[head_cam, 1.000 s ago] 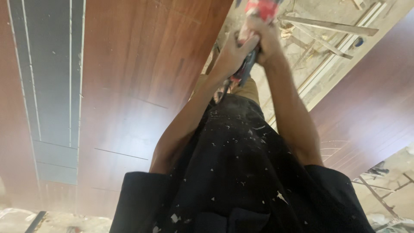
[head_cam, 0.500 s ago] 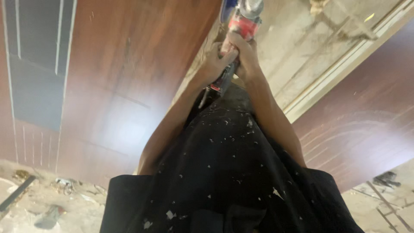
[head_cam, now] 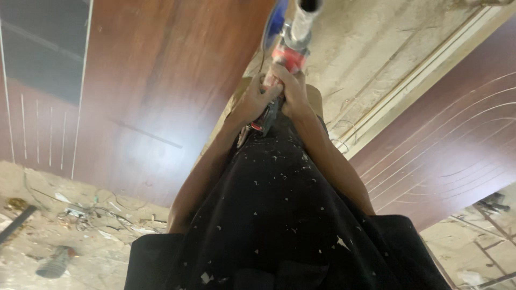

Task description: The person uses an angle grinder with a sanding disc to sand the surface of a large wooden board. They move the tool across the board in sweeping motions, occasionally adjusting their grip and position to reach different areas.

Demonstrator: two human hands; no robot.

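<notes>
Both my hands reach out past my black, white-speckled shirt [head_cam: 279, 215] and hold a red and grey power drill [head_cam: 285, 56]. My left hand [head_cam: 253, 101] wraps the drill's lower grip from the left. My right hand [head_cam: 293, 90] closes on the body just below the red part. A metal cylindrical bit [head_cam: 303, 19] sticks out of the drill's front, beside a blue part [head_cam: 277, 19]. The bit's tip runs out of the frame at the top.
Reddish-brown wood panels stand at the left [head_cam: 161, 80] and right [head_cam: 446, 145], with rough concrete [head_cam: 376, 48] and a pale rail [head_cam: 424, 72] between them. Loose wires and rubble [head_cam: 80, 215], a grey cylinder [head_cam: 54, 262] and a dark bar [head_cam: 16, 223] lie at lower left.
The view has shifted, so the drill and both hands sit lower in the frame and more of the metal bit shows. Both hands keep their grip.
</notes>
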